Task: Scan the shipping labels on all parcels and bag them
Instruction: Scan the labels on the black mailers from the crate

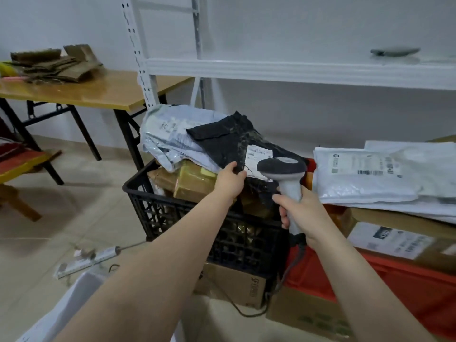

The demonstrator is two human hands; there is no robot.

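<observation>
Misread judged possible if label (257,154) is creased on limp black parcel (228,138) pinched by left hand (229,181), with scanner (283,169) gripped in right hand (302,213).

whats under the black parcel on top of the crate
The black parcel lies on a grey mailing bag and tape-wrapped brown boxes piled in the black crate. The left hand grips its near edge. What sits under its middle is covered.

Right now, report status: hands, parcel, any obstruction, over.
Left hand grips black parcel atop the heaped crate. Right hand holds scanner, head close over the parcel's label. No obstruction seen on label.
</observation>
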